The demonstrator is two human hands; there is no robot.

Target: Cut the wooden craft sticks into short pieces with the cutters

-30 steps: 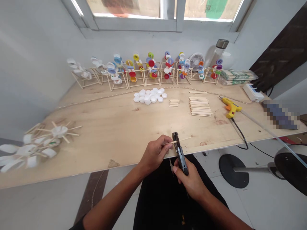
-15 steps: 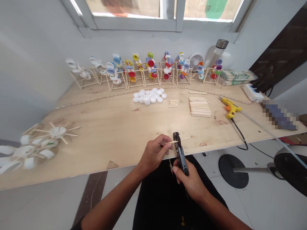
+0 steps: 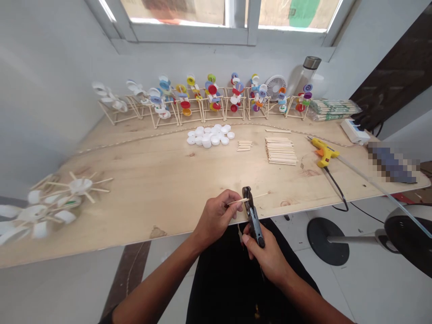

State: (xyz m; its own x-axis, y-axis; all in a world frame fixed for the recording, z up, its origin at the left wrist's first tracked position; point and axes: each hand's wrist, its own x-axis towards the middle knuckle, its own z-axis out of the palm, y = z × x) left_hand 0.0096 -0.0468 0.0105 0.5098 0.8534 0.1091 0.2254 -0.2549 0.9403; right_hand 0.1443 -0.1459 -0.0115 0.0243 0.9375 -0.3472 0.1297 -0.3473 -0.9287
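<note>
Near the table's front edge, my left hand pinches thin wooden sticks. One stick runs out to the right, past the jaws of a dark metal cutting tool that looks like pruning shears. My right hand is wrapped round the tool's handles, and its jaws sit across the stick. Whether the blades have met is too small to tell. Beyond my hands lie a small group of short cut sticks, a larger pile of longer sticks and a cluster of white bottle caps.
Stick frames with coloured cap wheels line the back. A yellow glue gun and a white power strip are on the right. White cap-and-stick wheels lie at the left. A bottle and a small fan stand behind.
The cutting tool and my right hand have shifted very slightly left. My left hand keeps its pinch on the sticks. The other things stay where they were.
</note>
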